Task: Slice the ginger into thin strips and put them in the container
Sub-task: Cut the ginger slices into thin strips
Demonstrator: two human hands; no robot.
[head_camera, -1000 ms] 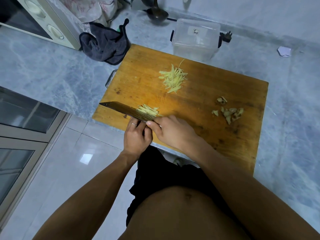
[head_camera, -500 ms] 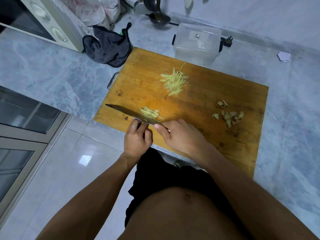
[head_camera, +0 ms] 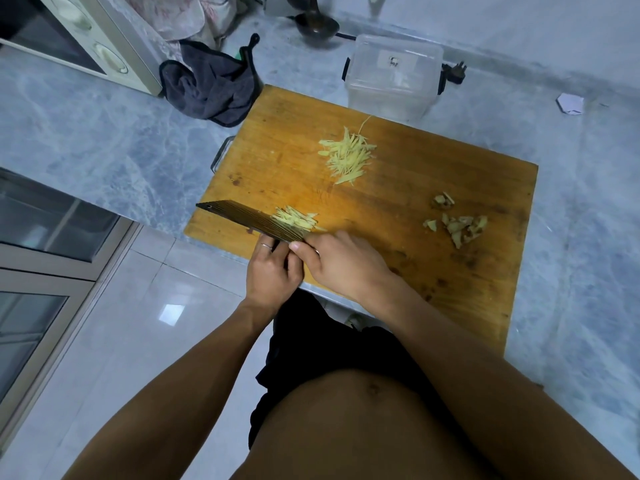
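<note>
**Kitchen surfaces, up close**

Cutting board [head_camera: 398, 216] is worn wood, matt, stained and scored in spots. Countertop [head_camera: 104, 133] looks like polished grey-blue marble. The container [head_camera: 393, 76] is clear frosted plastic. Cleaver [head_camera: 249, 221] is dark ridged metal. Dark towel [head_camera: 211, 88] is soft cloth, and the floor tiles [head_camera: 138, 323] are glossy, reflecting light.

Bare cutting board [head_camera: 408, 188] lies between strip pile [head_camera: 347, 156] and peel scraps [head_camera: 459, 225].

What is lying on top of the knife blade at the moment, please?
A small heap of ginger strips lies on the flat knife blade. The blade's near end and handle are covered by the left hand and right hand.
</note>
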